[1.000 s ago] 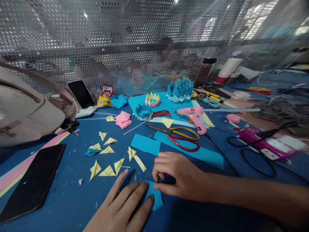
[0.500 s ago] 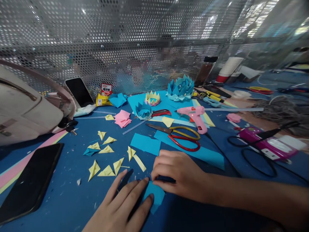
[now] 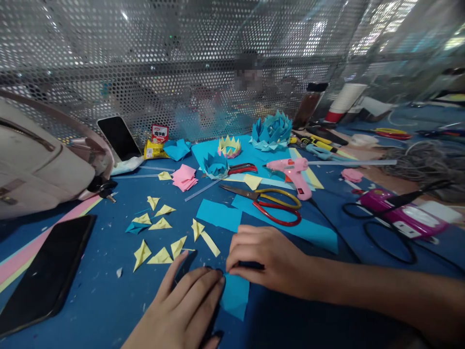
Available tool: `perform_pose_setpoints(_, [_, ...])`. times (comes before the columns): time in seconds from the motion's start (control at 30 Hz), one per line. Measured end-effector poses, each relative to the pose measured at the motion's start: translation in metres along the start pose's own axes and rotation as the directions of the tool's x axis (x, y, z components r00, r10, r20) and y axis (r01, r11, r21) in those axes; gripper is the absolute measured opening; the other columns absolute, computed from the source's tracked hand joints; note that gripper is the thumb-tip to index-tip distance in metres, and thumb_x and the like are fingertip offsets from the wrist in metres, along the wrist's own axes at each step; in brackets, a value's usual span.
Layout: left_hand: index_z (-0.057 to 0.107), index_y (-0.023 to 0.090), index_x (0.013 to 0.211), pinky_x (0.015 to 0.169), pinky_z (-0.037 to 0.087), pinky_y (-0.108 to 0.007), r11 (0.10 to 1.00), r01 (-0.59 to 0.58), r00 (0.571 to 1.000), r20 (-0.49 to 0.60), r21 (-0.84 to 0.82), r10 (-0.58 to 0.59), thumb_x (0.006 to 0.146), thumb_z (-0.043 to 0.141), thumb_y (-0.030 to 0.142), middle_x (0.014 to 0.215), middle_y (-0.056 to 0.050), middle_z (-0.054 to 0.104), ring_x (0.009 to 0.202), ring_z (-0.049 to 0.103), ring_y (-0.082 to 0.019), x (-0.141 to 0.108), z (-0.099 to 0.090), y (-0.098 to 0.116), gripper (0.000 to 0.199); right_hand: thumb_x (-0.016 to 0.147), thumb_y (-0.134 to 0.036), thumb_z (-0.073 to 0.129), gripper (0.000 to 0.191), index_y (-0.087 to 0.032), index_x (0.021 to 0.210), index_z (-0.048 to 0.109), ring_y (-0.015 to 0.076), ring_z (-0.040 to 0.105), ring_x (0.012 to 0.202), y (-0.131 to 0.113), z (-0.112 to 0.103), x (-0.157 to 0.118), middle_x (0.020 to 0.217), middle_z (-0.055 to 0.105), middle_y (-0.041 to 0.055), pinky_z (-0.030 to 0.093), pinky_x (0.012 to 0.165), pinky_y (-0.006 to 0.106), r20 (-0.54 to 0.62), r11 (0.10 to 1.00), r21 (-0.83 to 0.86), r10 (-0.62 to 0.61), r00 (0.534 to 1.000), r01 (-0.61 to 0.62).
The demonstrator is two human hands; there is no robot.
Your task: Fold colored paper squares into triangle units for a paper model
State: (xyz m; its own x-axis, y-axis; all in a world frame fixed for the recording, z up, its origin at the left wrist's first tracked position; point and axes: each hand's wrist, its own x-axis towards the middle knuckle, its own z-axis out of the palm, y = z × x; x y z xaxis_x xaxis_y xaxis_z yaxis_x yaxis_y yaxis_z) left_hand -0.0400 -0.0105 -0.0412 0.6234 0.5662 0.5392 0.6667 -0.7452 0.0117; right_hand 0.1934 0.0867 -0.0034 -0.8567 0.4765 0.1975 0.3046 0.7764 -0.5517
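Observation:
A small piece of blue paper lies on the blue table at the bottom centre. My right hand is at its top edge, fingers curled and thumb and fingertips closed on the paper. My left hand rests flat along its left side, fingers stretched out, with the fingertips at the paper's upper left corner. The left thumb is partly cut off at the bottom of the picture. Beyond the right hand lie a blue paper rectangle and scissors with one yellow and one red handle, their blades pointing left.
Folded yellow paper triangles lie left of my hands. A pink glue gun, blue paper flower and pink paper stack stand further back. Left are a black phone and a bag; right, a purple power strip.
My left thumb has slid down and left off the blue paper, so more of the paper shows. The paper looks turned slightly. My right hand has barely moved.

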Motion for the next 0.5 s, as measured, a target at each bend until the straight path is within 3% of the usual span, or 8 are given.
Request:
perform_pose_setpoints(0.1, [0.066, 0.014, 0.126, 0.126, 0.006, -0.045, 1.0, -0.01, 1.0, 0.0, 0.024, 0.01, 0.106, 0.036, 0.031, 0.117, -0.003, 0.07, 0.116, 0.057, -0.017, -0.002, 0.003, 0.001, 0.04, 0.098, -0.032, 0.063, 0.015, -0.02, 0.095, 0.072, 0.0138, 0.057, 0.081, 0.0, -0.002, -0.001, 0.088, 0.069, -0.0005, 0.039, 0.072, 0.027, -0.016, 0.998, -0.012, -0.057, 0.998, 0.056])
perform_pose_setpoints(0.2, [0.065, 0.014, 0.127, 0.126, 0.005, -0.047, 0.998, -0.016, 1.0, 0.011, 0.053, 0.016, 0.107, 0.035, 0.034, 0.119, -0.003, 0.069, 0.117, 0.056, -0.018, -0.002, 0.003, 0.002, 0.041, 0.097, -0.037, 0.065, 0.018, -0.02, 0.094, 0.071, 0.0145, 0.054, 0.079, 0.0, 0.0, -0.002, 0.088, 0.068, -0.0003, 0.039, 0.072, 0.029, -0.063, 0.977, -0.127, -0.178, 0.982, 0.169])
perform_pose_setpoints(0.3, [0.066, 0.013, 0.125, 0.126, 0.004, -0.049, 0.996, -0.035, 0.999, 0.007, 0.085, 0.035, 0.108, 0.032, 0.034, 0.117, -0.003, 0.07, 0.116, 0.056, -0.018, 0.001, -0.002, 0.002, 0.044, 0.101, -0.031, 0.058, 0.018, -0.018, 0.093, 0.068, 0.0152, 0.053, 0.079, -0.003, 0.002, -0.004, 0.089, 0.068, 0.0013, 0.039, 0.074, 0.031, -0.061, 0.936, -0.254, -0.266, 0.962, 0.243])
perform_pose_setpoints(0.37, [0.067, 0.012, 0.124, 0.126, 0.002, -0.049, 0.991, -0.071, 0.997, 0.04, 0.109, 0.067, 0.109, 0.033, 0.033, 0.116, -0.003, 0.071, 0.114, 0.057, -0.018, 0.004, -0.009, 0.0, 0.043, 0.103, -0.026, 0.052, 0.02, -0.018, 0.092, 0.067, 0.0159, 0.052, 0.078, -0.006, 0.004, -0.005, 0.088, 0.068, 0.002, 0.039, 0.076, 0.033, -0.053, 0.916, -0.317, -0.276, 0.96, 0.246])
perform_pose_setpoints(0.43, [0.066, 0.012, 0.127, 0.126, -0.002, -0.047, 0.982, -0.144, 0.98, 0.156, 0.123, 0.125, 0.108, 0.038, 0.035, 0.119, -0.003, 0.071, 0.116, 0.056, -0.017, 0.009, -0.016, -0.003, 0.041, 0.103, -0.023, 0.05, 0.02, -0.019, 0.093, 0.067, 0.0173, 0.05, 0.079, -0.008, 0.005, -0.006, 0.088, 0.068, 0.0018, 0.039, 0.075, 0.034, -0.057, 0.901, -0.372, -0.264, 0.963, 0.225])
perform_pose_setpoints(0.5, [0.066, 0.013, 0.126, 0.126, -0.004, -0.047, 0.98, -0.156, 0.977, 0.166, 0.127, 0.134, 0.107, 0.04, 0.036, 0.119, -0.002, 0.071, 0.116, 0.057, -0.016, 0.012, -0.021, -0.005, 0.04, 0.101, -0.022, 0.052, 0.018, -0.02, 0.092, 0.067, 0.0185, 0.049, 0.081, -0.01, 0.005, -0.007, 0.087, 0.067, 0.0015, 0.037, 0.073, 0.034, -0.065, 0.886, -0.419, -0.248, 0.966, 0.199])
